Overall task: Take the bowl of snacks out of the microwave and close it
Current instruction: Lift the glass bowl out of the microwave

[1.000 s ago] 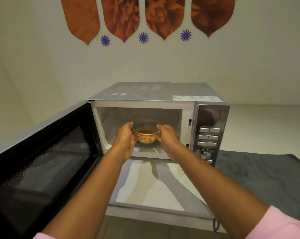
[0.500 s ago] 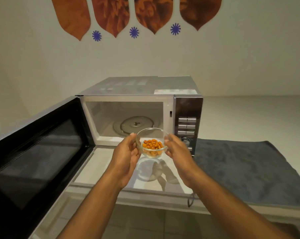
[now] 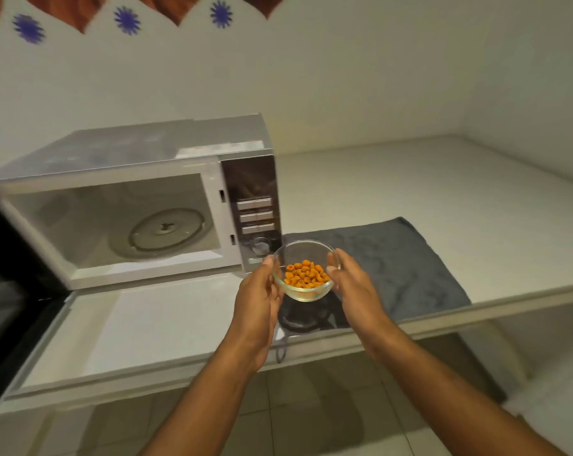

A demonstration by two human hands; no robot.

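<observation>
A clear glass bowl [image 3: 306, 289] with orange snacks in it hangs in the air above the near left corner of a grey towel [image 3: 400, 264]. My left hand [image 3: 260, 297] grips its left side and my right hand [image 3: 352, 286] its right side. The silver microwave [image 3: 140, 153] stands to the left with its cavity empty and the glass turntable [image 3: 166, 232] bare. Its black door [image 3: 5, 291] is swung wide open at the far left edge of the view.
The white counter [image 3: 410, 185] runs to the right and back to a wall corner. Its front edge [image 3: 476, 311] lies just below the bowl, with tiled floor [image 3: 311, 422] beneath. The microwave's control panel [image 3: 255, 215] sits just behind the bowl.
Both hands have drawn the bowl out of the microwave cavity and carried it right, past the control panel to above the towel. The view has shifted to the right.
</observation>
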